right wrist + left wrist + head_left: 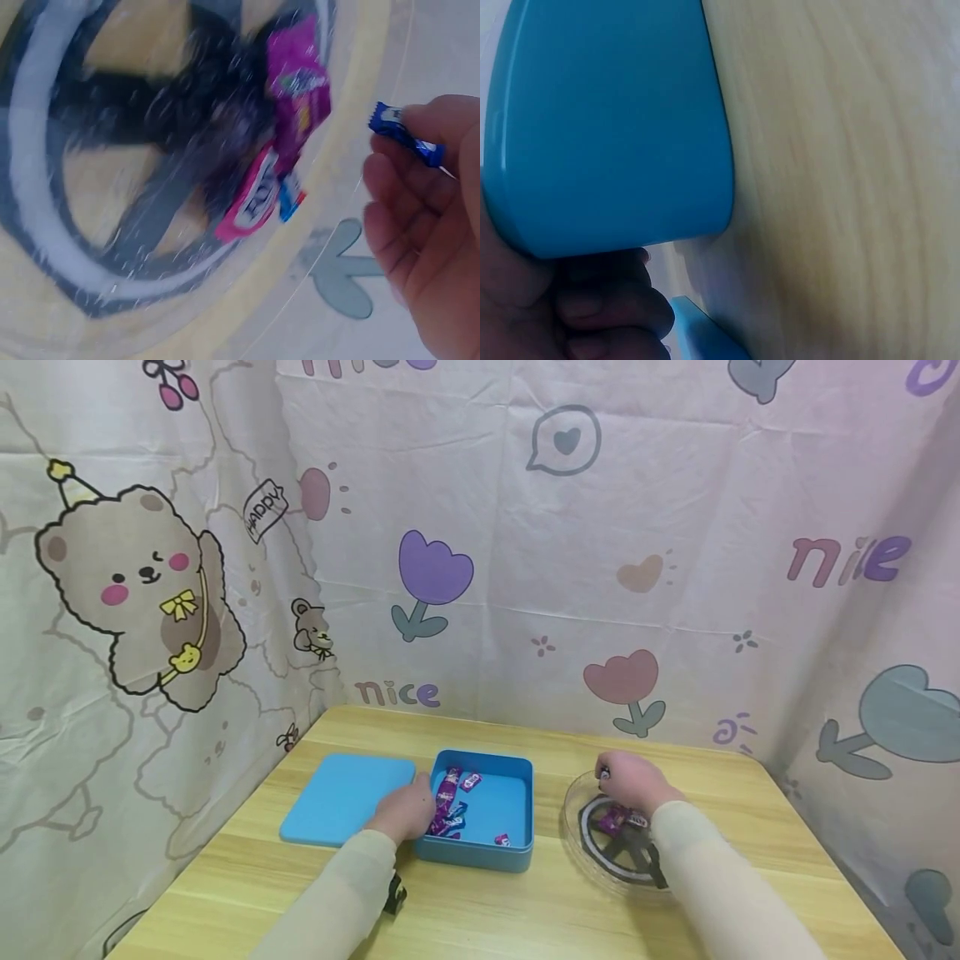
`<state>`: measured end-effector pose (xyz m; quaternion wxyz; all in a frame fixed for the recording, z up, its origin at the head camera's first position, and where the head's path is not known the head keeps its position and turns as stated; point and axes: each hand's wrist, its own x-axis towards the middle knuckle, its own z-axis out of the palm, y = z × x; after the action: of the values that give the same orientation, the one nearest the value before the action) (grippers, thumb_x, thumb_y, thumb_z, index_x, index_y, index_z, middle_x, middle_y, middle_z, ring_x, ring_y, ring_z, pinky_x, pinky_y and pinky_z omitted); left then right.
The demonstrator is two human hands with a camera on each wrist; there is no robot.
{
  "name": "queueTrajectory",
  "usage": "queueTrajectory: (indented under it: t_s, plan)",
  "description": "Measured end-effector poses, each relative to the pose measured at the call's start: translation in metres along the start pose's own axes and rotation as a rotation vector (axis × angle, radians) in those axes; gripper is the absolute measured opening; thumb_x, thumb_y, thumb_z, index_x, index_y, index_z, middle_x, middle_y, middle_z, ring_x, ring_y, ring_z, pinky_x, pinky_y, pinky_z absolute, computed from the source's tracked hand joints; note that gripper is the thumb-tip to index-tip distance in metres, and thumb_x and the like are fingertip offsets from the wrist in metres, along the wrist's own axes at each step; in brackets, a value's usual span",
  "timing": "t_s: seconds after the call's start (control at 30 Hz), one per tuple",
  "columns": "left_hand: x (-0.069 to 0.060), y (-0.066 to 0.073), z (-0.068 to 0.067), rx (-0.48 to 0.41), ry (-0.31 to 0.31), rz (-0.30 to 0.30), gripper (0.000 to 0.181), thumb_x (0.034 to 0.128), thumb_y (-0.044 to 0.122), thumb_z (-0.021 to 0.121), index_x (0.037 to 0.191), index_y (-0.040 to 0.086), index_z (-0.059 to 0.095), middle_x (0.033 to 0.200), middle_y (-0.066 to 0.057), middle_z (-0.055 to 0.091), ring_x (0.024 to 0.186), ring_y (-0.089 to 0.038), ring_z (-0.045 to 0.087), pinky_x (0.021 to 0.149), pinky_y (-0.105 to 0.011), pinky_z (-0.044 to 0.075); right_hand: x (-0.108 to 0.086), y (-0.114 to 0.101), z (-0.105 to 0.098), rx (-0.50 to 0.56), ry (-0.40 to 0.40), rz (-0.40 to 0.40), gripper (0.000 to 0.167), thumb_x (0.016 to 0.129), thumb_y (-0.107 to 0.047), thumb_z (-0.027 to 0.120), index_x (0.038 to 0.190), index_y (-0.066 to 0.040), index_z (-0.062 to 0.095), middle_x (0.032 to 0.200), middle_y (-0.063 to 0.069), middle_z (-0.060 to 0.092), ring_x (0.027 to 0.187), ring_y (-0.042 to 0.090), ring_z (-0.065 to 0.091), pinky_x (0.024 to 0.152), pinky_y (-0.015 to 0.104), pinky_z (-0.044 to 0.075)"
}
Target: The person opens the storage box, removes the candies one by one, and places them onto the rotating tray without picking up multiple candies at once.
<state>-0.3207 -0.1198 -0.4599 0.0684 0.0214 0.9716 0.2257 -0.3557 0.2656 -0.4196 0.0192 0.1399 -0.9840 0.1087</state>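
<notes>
My left hand [408, 810] grips the left wall of a blue plastic box [480, 857], its fingers curled beside the wall in the left wrist view. Inside the box, purple-wrapped candies [447, 789] lie along the left side, with small pink ones [502, 840] apart from them. Over a clear round dish [573, 843] at the right, my right hand [633, 779] pinches a small blue-wrapped candy [405, 135] between thumb and forefinger. In the dish lie a purple candy packet [300, 82], a pink-and-white candy [255, 196] and a small blue-and-red piece [290, 196].
A flat blue lid [345, 797] lies on the wooden table [480, 910], left of the box. Patterned cloth [510, 527] hangs behind and at both sides of the table. A dark spoked shape [633, 847] shows in the clear dish.
</notes>
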Motion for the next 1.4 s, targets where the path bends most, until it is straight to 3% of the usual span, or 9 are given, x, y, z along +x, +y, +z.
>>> queueTrajectory:
  t_s: [0.3, 0.43, 0.7, 1.07, 1.4]
  plan:
    - [-0.001, 0.002, 0.001, -0.006, -0.001, -0.003, 0.055, 0.1075, 0.022, 0.040, 0.155, -0.004, 0.029, 0.148, -0.027, 0.046, 0.117, -0.035, 0.055, 0.099, -0.062, 0.044, -0.008, 0.009, 0.006, 0.089, -0.130, 0.035, 0.016, 0.084, -0.004, 0.064, 0.099, -0.009, 0.070, 0.085, 0.000, 0.064, 0.079, 0.019, 0.058, 0.086, 0.050, 0.051]
    - [-0.002, 0.003, 0.001, -0.001, -0.002, -0.002, 0.055, 0.1075, 0.022, 0.040, 0.155, -0.003, 0.030, 0.147, -0.027, 0.047, 0.122, -0.038, 0.054, 0.101, -0.062, 0.043, -0.009, 0.009, 0.008, 0.094, -0.149, 0.070, 0.021, 0.085, -0.006, 0.065, 0.104, -0.009, 0.071, 0.091, 0.003, 0.066, 0.084, 0.021, 0.059, 0.089, 0.053, 0.050]
    - [-0.002, 0.004, -0.001, -0.015, 0.002, 0.002, 0.055, 0.1073, 0.021, 0.041, 0.155, -0.003, 0.030, 0.146, -0.026, 0.049, 0.121, -0.037, 0.055, 0.100, -0.062, 0.044, -0.009, 0.007, 0.003, 0.061, -0.141, 0.085, 0.028, 0.085, -0.008, 0.064, 0.113, -0.006, 0.069, 0.099, 0.008, 0.068, 0.088, 0.025, 0.061, 0.091, 0.057, 0.050]
    - [-0.002, 0.004, -0.002, 0.002, -0.005, -0.002, 0.055, 0.1071, 0.021, 0.042, 0.155, -0.003, 0.030, 0.147, -0.026, 0.048, 0.114, -0.034, 0.056, 0.098, -0.061, 0.045, -0.005, 0.001, 0.002, 0.004, -0.090, 0.039, 0.023, 0.089, -0.015, 0.068, 0.111, -0.008, 0.069, 0.084, 0.000, 0.062, 0.078, 0.018, 0.058, 0.083, 0.050, 0.052]
    - [-0.004, 0.004, -0.003, -0.012, 0.001, -0.014, 0.056, 0.1069, 0.020, 0.043, 0.155, -0.004, 0.029, 0.147, -0.026, 0.048, 0.111, -0.033, 0.056, 0.099, -0.061, 0.045, 0.007, -0.038, -0.003, -0.030, -0.027, -0.094, 0.019, 0.088, -0.013, 0.067, 0.107, -0.013, 0.070, 0.089, -0.003, 0.062, 0.080, 0.016, 0.057, 0.079, 0.044, 0.052]
